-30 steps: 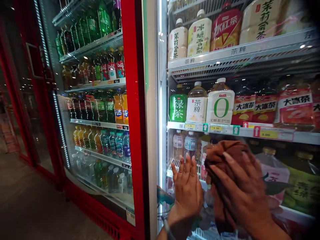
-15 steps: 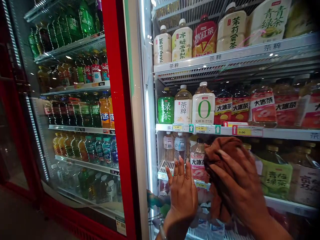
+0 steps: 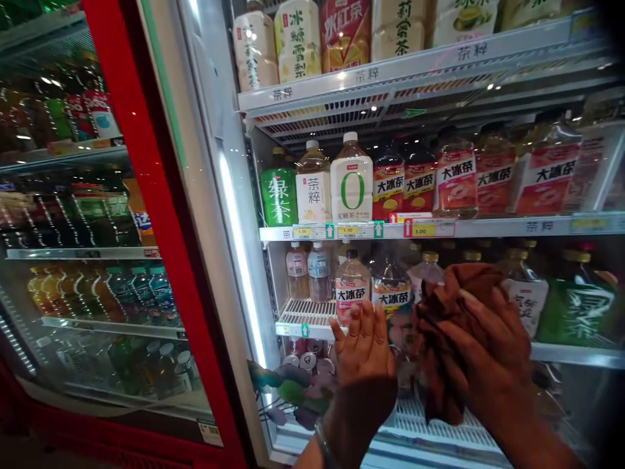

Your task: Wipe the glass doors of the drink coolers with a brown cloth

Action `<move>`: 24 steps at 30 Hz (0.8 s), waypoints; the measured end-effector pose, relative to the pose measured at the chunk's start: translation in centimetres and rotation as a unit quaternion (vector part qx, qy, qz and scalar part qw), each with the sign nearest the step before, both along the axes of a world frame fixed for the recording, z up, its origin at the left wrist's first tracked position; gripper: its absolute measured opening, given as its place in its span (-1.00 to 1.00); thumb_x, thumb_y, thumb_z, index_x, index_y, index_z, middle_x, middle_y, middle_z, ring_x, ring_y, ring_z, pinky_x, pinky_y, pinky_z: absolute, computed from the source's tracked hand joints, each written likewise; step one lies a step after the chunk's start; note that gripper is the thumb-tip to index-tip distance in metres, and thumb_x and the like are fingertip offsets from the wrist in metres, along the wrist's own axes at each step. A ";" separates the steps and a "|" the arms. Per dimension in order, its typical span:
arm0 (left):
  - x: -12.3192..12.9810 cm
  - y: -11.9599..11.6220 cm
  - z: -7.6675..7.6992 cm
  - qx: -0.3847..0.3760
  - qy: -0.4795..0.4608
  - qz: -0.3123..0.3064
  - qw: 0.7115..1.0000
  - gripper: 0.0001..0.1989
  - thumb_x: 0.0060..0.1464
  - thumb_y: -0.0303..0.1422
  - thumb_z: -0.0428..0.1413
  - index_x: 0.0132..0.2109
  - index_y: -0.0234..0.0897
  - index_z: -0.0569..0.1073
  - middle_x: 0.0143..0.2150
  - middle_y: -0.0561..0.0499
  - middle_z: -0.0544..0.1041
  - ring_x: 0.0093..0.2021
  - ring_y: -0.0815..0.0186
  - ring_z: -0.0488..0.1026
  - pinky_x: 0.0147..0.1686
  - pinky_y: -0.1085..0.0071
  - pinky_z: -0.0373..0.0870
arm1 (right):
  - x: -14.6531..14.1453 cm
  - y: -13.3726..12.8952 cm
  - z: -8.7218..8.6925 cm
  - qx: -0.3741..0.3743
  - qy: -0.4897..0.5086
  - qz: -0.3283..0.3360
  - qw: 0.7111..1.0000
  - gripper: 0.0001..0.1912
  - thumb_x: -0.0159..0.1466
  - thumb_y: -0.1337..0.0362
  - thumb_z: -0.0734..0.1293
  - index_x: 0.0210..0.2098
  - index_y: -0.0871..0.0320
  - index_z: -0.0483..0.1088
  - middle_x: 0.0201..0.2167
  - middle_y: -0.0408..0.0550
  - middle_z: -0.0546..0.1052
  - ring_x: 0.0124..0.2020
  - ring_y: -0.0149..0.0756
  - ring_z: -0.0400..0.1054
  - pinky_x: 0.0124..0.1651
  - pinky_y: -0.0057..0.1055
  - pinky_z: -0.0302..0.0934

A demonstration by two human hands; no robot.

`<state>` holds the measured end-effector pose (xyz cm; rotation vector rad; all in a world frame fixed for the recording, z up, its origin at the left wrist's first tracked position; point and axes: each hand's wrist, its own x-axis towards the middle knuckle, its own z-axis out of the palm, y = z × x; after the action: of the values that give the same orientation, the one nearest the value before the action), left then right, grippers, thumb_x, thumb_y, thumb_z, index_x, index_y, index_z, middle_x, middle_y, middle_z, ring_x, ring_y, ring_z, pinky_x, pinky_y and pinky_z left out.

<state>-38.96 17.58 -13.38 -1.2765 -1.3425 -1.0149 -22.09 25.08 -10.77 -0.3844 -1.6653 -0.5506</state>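
Note:
My right hand (image 3: 498, 355) grips a crumpled brown cloth (image 3: 442, 365) and holds it up against the glass front of a lit drinks fridge. The lower end of the cloth hangs loose, and the cloth hides part of the bottles behind it. To its left, my left hand (image 3: 366, 358) is raised with fingers stretched, its palm toward the glass and nothing in it. Behind its fingertips stands a pink-labelled iced tea bottle (image 3: 352, 286). A bracelet (image 3: 325, 443) circles the left wrist.
White shelves (image 3: 469, 225) inside carry rows of tea bottles, including a green-labelled one (image 3: 278, 195). On the left stands a second fridge with a red frame (image 3: 131, 195). Dark round leaves (image 3: 293, 391) show at lower left of my left hand.
The view has turned, so the shelves appear farther left and slightly tilted. Both hands have shifted right across the fridge front, the brown cloth moving with my right hand.

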 end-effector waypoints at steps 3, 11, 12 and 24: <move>2.0 0.7 -0.4 -0.039 0.023 -0.008 0.999 -0.42 0.31 -0.48 0.04 0.44 -0.34 0.32 0.45 -0.17 0.36 0.58 0.19 0.06 0.60 0.01 -0.34 | 0.5 0.0 -1.7 -0.003 0.001 -0.001 1.000 -0.66 0.28 0.45 0.44 -0.02 -0.05 0.55 0.56 -0.31 0.11 0.58 0.06 -0.06 0.63 0.08 -0.10; 5.8 2.3 0.5 -0.051 -0.016 -0.021 0.998 -0.49 0.33 -0.46 0.02 0.37 -0.38 0.41 0.43 -0.22 0.38 0.58 0.16 0.06 0.58 0.01 -0.48 | 4.7 1.7 -0.1 0.011 -0.009 -0.042 0.999 -0.58 0.26 0.43 0.49 0.07 -0.07 0.52 0.52 -0.16 0.20 0.57 0.12 -0.02 0.58 0.27 -0.07; 6.2 2.4 0.5 -0.068 -0.004 -0.021 0.997 -0.48 0.33 -0.46 0.02 0.39 -0.38 0.40 0.44 -0.22 0.37 0.58 0.16 0.06 0.58 0.02 -0.48 | 5.3 1.8 -0.3 0.001 0.009 -0.055 0.998 -0.57 0.26 0.43 0.50 0.07 -0.05 0.52 0.54 -0.14 0.16 0.57 0.17 -0.04 0.58 0.29 -0.08; 10.2 4.6 -0.2 -0.100 -0.031 -0.036 0.994 -0.44 0.32 -0.42 0.05 0.42 -0.32 0.37 0.42 -0.30 0.40 0.45 -0.01 0.35 0.51 -0.16 -0.66 | 10.3 3.7 -2.0 -0.035 0.047 -0.083 0.995 -0.52 0.29 0.44 0.45 0.16 -0.05 0.48 0.50 -0.04 0.18 0.54 0.17 0.03 0.53 0.33 0.01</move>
<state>-28.75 22.17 -13.61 -1.4624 -1.4847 -0.9958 -11.82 28.79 -12.73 -0.5957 -1.5729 -0.5900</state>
